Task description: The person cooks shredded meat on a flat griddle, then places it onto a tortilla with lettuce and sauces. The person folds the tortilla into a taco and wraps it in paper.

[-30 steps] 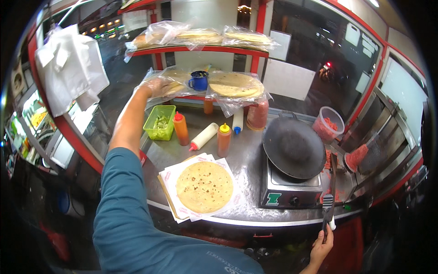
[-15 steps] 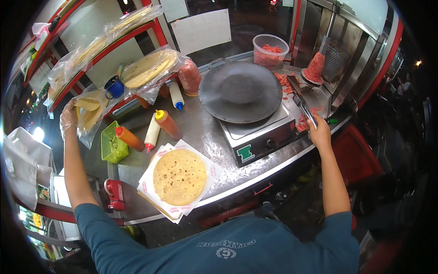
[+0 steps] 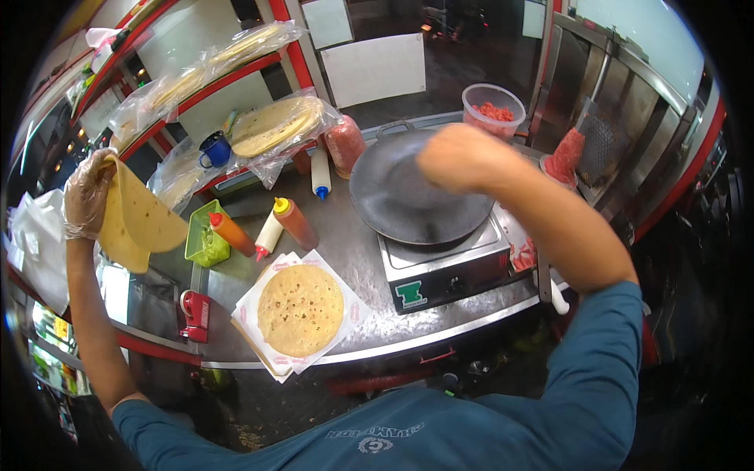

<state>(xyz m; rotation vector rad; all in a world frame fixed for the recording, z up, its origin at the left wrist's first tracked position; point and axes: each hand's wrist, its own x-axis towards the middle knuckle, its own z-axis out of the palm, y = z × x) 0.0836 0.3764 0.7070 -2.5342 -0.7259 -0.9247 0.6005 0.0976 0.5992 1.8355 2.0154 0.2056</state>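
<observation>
My left hand (image 3: 88, 196), in a clear plastic glove, grips a limp, folded tortilla (image 3: 141, 220) in the air at the far left. Above the black round griddle pan (image 3: 385, 192) is my right hand (image 3: 459, 159), closed; anything in it is hidden from this view. The pan sits on a steel gas stove (image 3: 440, 255). Near the front edge of the counter, a browned tortilla (image 3: 301, 310) lies flat on white printed paper (image 3: 353, 312). A knife with a white handle (image 3: 558, 299) rests at the stove's right side.
Sauce bottles (image 3: 295, 224) stand beside a green tub (image 3: 208, 243) of greens. Bagged tortillas (image 3: 275, 125) and a blue mug (image 3: 214, 149) are on the left shelf. Red meat fills a clear tub (image 3: 493, 111) and a vertical spit (image 3: 565, 155) at the right.
My left hand has lifted the tortilla out of its bag and moved left. My right hand has swung from the stove's right side up over the pan; the tongs it held no longer show.
</observation>
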